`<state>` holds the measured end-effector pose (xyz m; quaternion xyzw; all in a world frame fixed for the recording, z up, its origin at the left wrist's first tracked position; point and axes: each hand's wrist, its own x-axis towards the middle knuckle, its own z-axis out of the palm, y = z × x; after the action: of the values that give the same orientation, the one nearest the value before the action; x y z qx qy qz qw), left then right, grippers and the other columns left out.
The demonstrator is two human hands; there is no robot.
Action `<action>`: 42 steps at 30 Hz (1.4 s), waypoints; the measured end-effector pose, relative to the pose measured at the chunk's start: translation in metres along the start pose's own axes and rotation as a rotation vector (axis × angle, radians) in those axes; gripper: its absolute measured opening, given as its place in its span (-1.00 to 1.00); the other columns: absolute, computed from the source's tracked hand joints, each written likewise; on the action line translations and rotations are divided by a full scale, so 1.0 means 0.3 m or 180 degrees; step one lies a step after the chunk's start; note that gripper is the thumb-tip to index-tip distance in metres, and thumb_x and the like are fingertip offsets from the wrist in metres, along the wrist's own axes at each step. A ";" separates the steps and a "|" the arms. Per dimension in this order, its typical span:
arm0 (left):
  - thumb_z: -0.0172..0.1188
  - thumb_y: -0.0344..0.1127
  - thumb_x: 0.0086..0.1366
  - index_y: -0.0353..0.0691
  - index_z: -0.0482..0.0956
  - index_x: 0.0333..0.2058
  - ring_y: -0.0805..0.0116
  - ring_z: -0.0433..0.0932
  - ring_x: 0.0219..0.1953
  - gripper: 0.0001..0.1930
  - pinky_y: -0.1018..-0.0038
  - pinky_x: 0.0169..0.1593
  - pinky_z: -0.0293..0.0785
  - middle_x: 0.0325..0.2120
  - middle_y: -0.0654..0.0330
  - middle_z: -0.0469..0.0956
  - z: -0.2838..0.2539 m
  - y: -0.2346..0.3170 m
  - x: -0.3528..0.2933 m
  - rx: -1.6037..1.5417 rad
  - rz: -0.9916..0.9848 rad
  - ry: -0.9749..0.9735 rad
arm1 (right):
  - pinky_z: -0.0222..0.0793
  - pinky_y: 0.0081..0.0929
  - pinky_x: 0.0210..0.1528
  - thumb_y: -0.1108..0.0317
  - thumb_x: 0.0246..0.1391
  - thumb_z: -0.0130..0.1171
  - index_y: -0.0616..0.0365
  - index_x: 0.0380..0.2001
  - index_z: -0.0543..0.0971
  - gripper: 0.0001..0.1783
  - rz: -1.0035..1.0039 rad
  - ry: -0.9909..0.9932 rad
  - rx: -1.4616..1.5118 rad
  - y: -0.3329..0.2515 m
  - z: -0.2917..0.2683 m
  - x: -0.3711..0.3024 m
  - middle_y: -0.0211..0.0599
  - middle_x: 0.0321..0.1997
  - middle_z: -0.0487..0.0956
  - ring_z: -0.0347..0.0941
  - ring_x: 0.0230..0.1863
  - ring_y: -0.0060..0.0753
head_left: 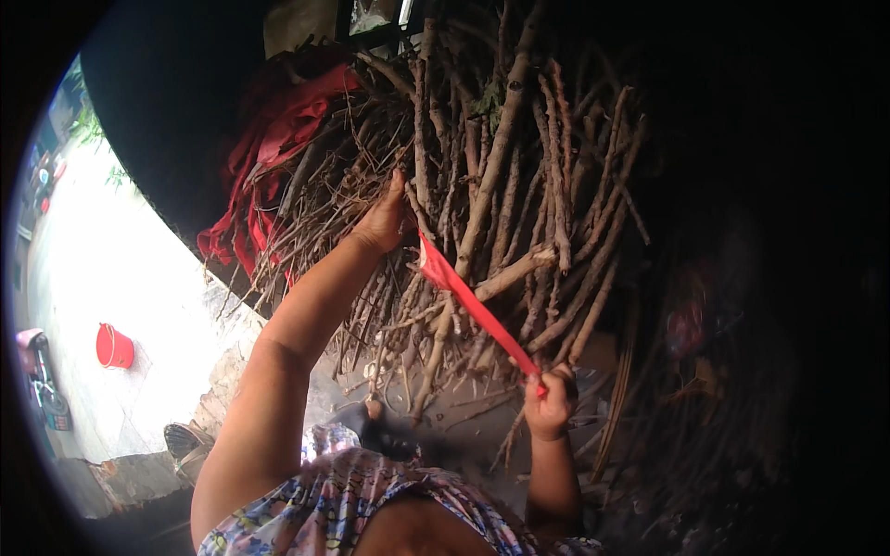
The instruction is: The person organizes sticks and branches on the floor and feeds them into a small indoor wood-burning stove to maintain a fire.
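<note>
left hand (pixel 382 221) raised, arm outstretched, right hand (pixel 551 406) fisted, lower

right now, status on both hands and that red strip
Left hand pressed into the stick bundle. Right hand shut on red strip, pulled taut across the sticks. Red cloth draped upper left, clear of hands.

We are looking through a heavy fisheye, its rim falling to black. Daylight is pouring in from the left, where the pavement (pixel 111 278) is washing out to near white. The stick pile (pixel 501 204) is catching soft light, while the right side is sinking into shadow, perhaps hiding more sticks. Edges are smearing slightly.
</note>
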<state>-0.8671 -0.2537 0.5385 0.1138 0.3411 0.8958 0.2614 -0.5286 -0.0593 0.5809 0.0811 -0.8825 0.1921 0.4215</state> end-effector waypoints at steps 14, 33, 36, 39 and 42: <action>-0.09 0.35 0.22 -0.14 0.24 0.22 0.12 0.35 0.14 -0.21 0.17 0.23 0.24 0.13 0.09 0.36 0.201 -0.009 -0.086 -0.0634 -0.0010 -0.0499 | 0.35 -0.26 -0.47 0.49 -0.15 0.31 0.15 -0.48 0.44 -0.79 -0.0027 0.0055 -0.0056 0.021 0.069 -0.131 -0.17 -0.59 0.44 0.40 -0.51 -0.07; -0.02 0.27 0.23 -0.15 0.25 0.21 0.12 0.37 0.13 -0.27 0.18 0.20 0.27 0.12 0.10 0.38 0.132 -0.087 -0.112 -0.0322 0.0051 -0.0604 | 0.36 -0.40 -0.01 0.45 0.02 0.15 0.35 -0.09 0.40 -0.63 0.0573 0.1081 0.1052 0.077 -0.266 -0.048 -0.08 -0.08 0.51 0.46 -0.09 -0.23; -0.02 0.26 0.24 -0.15 0.25 0.21 0.12 0.37 0.13 -0.27 0.18 0.20 0.27 0.12 0.10 0.38 0.118 -0.069 -0.085 -0.0277 -0.0009 -0.0620 | 0.23 -0.47 0.15 0.35 0.08 0.17 0.38 0.13 0.25 -0.40 0.1671 0.0878 0.0535 0.229 -0.284 0.041 -0.08 0.05 0.43 0.35 0.07 -0.31; -0.01 0.25 0.24 -0.15 0.26 0.20 0.12 0.37 0.13 -0.28 0.18 0.20 0.27 0.12 0.10 0.38 0.097 -0.105 -0.068 -0.0354 -0.0071 -0.0689 | 0.15 -0.40 0.21 0.08 -0.05 0.31 0.37 0.24 0.08 -0.06 0.2426 0.0335 0.1524 0.355 -0.214 0.077 0.01 0.17 0.33 0.28 0.16 -0.26; -0.01 0.25 0.24 -0.15 0.26 0.20 0.13 0.37 0.13 -0.28 0.18 0.20 0.28 0.11 0.10 0.38 0.068 -0.106 -0.061 -0.0328 -0.0135 -0.0698 | 0.11 -0.37 0.25 -0.05 -0.13 0.37 0.40 0.27 -0.01 0.12 0.2350 0.0157 0.1408 0.357 -0.160 0.181 0.07 0.21 0.29 0.23 0.21 -0.20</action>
<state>-0.8314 -0.2324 0.5316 0.1902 0.2662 0.8886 0.3215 -0.5611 0.0589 0.6214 -0.1563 -0.7796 0.5164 0.3180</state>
